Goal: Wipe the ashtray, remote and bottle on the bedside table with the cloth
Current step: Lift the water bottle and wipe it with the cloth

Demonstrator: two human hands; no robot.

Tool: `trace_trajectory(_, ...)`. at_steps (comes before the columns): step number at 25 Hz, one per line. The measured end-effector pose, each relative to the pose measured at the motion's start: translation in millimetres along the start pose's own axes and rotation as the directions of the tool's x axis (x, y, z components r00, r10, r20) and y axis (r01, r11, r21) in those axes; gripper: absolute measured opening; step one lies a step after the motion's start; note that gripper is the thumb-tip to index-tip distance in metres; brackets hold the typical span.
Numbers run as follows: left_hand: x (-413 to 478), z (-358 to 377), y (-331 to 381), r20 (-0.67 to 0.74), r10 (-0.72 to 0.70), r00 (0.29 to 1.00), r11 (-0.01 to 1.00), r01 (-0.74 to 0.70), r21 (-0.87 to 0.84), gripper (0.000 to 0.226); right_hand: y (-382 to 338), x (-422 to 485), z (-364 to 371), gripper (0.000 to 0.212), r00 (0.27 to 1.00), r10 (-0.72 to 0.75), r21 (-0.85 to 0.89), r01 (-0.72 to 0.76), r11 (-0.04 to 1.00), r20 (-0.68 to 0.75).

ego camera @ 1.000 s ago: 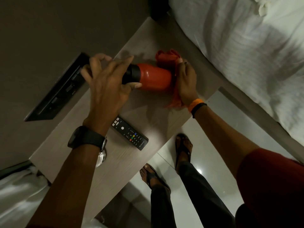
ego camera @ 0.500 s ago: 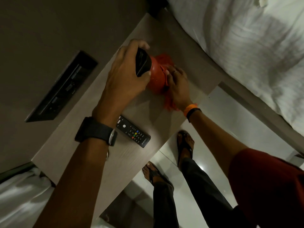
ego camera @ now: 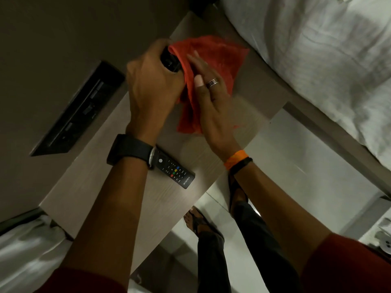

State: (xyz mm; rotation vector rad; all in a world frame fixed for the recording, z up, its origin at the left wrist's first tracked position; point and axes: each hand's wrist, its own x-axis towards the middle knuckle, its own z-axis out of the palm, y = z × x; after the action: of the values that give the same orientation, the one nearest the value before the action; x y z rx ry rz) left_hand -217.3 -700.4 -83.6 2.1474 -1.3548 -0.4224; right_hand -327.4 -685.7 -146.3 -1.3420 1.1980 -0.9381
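My left hand [ego camera: 152, 83] grips the black cap end of the bottle [ego camera: 169, 60] above the far part of the bedside table [ego camera: 169, 208]. The red cloth [ego camera: 213, 60] is draped over the rest of the bottle and hides its red body. My right hand [ego camera: 211, 98] presses flat on the cloth, fingers stretched along it. The black remote [ego camera: 175, 170] lies on the table nearer me, partly under my left wrist. The ashtray is hidden from view.
A black switch panel [ego camera: 78, 113] is set in the wall at the left. A bed with white sheets [ego camera: 317, 60] borders the table on the right. Below the table's front edge are my feet in sandals [ego camera: 198, 223] on a pale tiled floor.
The cloth has spread over the whole bottle body, which was bare red before. My right hand moved from the bottle's base onto the cloth. Both hands have shifted toward the far end of the table.
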Motion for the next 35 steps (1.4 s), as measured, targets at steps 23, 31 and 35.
trace_trajectory(23, 3, -12, -31, 0.217, 0.032, 0.976, 0.996, -0.014, -0.083, 0.061, 54, 63, -54, 0.031, 0.966, 0.222, -0.124, -0.238, 0.963, -0.129)
trace_trajectory(31, 8, 6, -11, -0.090, -0.375, 0.922, 0.927, 0.373, -0.046, 0.032, 36, 17, 1, 0.046, 0.992, 0.096, -0.360, -0.060, 0.931, 0.083)
trace_trajectory(35, 22, -1, -17, -0.116, -0.340, 0.933, 0.938, 0.346, 0.034, 0.053, 51, 38, -20, 0.035, 0.973, 0.230, -0.146, -0.227, 0.963, 0.001)
